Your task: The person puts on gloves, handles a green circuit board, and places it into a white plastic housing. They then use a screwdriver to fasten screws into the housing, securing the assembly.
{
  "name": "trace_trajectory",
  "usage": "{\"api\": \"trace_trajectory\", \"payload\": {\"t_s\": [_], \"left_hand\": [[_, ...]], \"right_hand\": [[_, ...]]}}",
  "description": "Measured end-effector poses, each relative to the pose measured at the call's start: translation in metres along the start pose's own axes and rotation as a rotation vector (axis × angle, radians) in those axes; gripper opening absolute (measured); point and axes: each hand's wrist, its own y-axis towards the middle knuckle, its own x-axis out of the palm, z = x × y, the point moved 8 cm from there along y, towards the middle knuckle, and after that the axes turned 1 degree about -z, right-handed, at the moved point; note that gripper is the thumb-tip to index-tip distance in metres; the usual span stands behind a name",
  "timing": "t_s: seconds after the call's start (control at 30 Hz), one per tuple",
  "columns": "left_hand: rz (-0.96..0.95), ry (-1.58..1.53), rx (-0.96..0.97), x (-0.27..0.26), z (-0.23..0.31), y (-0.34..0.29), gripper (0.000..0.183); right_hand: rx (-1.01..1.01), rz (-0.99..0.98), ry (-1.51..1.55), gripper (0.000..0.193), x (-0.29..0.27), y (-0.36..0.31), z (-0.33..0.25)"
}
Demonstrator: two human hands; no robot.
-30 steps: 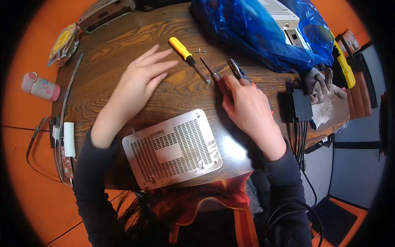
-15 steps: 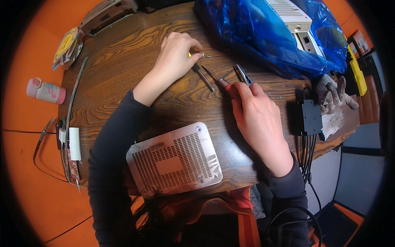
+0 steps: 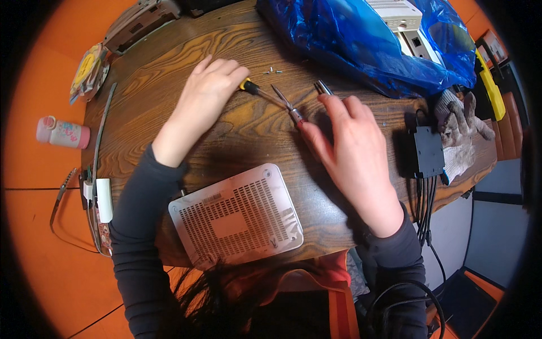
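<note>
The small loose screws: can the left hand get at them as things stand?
Probably yes. The small loose screws lie uncovered on the tabletop, just right of the left hand, with nothing seen between. That hand covers the handle of the screwdriver, though; if gripping it, it might need to let go.

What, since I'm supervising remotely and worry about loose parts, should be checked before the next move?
1. Loose screws grouped: ok, a small cluster on the table.
2. White box clear of the table edge: cannot tell, hair hides part of its near side.
3. Tool shafts apart: not ok, those of the yellow-handled screwdriver and red-handled tool meet in view.
4. Left hand grip: cannot tell, it hides most of the screwdriver's handle.
5. Hand protection worn: not ok, left hand and right hand are bare; a grey glove lies at the right.
</note>
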Motion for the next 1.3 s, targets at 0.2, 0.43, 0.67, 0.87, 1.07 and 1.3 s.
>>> {"api": "trace_trajectory", "payload": {"t_s": [0.2, 0.43, 0.67, 0.87, 1.07, 1.3], "left_hand": [[0.107, -1.031, -0.476, -0.018, -0.015, -0.010, 0.018], [-0.073, -1.589, -0.324, -0.007, 0.041, 0.011, 0.025], [0.085, -0.624, -0.212, 0.018, -0.012, 0.027, 0.022], [-0.016, -0.583, -0.280, 0.052, -0.019, 0.029, 0.014], [0.004, -1.320, -0.531, 0.029, -0.029, -0.002, 0.016], [0.152, -1.989, -0.644, -0.023, -0.025, -0.113, 0.015]], "right_hand": [[-0.030, 0.111, 0.478, 0.046, -0.004, 0.006, 0.002], [0.061, 0.097, 0.958, 0.035, 0.006, 0.012, 0.011], [0.179, 0.198, 0.933, 0.022, -0.010, 0.013, 0.028], [0.132, 0.184, 0.915, 0.023, -0.010, 0.013, 0.026], [0.126, 0.133, 1.015, 0.026, -0.009, 0.016, 0.021], [0.080, 0.009, 1.259, 0.029, -0.007, -0.005, -0.008]]}}
